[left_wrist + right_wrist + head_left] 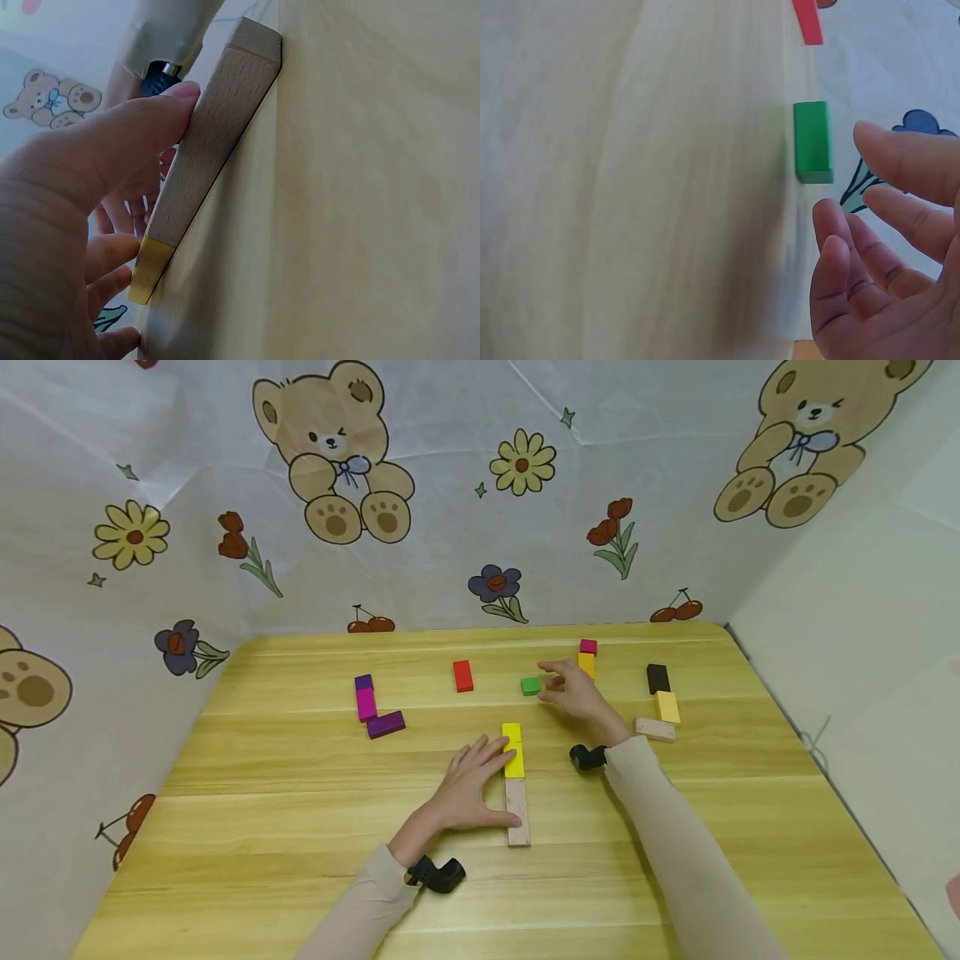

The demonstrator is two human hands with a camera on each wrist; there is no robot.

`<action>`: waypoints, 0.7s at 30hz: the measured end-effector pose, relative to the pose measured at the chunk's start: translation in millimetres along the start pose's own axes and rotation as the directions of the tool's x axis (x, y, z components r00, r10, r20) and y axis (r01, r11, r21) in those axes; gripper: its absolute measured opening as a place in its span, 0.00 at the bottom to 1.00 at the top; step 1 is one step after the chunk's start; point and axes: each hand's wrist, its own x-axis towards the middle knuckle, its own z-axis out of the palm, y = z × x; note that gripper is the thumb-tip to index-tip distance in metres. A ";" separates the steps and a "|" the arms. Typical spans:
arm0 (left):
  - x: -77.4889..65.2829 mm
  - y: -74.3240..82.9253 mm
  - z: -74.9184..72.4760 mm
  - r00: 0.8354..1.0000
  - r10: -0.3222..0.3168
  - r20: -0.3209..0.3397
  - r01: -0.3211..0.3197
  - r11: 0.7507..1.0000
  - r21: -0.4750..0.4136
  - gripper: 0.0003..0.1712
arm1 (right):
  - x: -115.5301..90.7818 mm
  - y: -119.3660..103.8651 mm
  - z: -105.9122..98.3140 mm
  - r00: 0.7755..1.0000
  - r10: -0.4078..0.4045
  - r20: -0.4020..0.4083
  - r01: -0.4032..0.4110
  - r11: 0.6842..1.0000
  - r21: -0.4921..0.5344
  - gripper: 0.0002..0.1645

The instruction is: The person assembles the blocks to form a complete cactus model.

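Observation:
My left hand [472,789] lies spread over a straight row of blocks in the middle of the table. Its thumb touches a plain wooden block [517,827], and its fingertips rest on the yellow blocks [513,758] at the row's far end. In the left wrist view the thumb is on the side of the wooden block [214,142]. Just right of a small green block [530,686] is my right hand [577,692], fingers loosely bent and nothing between them. The right wrist view shows the green block [812,141] in front of the thumb and fingertips, with a gap between.
A red block [462,676] lies left of the green one. Purple and magenta blocks [366,703] form a group at left. Behind the right hand are orange [587,665] and pink blocks [588,646]. Black [657,678], pale yellow [667,707] and wooden blocks [655,729] sit at right.

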 end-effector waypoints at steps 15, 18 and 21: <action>0.1 -1.5 0.7 1.000 -0.006 -0.002 0.006 1.000 0.012 0.57 | 15.9 9.3 6.6 0.999 0.033 -0.017 -0.033 0.999 -0.009 0.24; 0.4 -2.2 1.2 1.000 -0.014 0.005 0.014 1.000 0.012 0.57 | 16.2 9.5 6.4 0.999 0.034 -0.021 -0.034 0.999 -0.015 0.22; 0.4 -2.5 1.3 1.000 -0.013 0.004 0.013 1.000 0.012 0.57 | 16.0 8.7 6.4 0.999 0.035 -0.021 -0.036 0.999 -0.024 0.20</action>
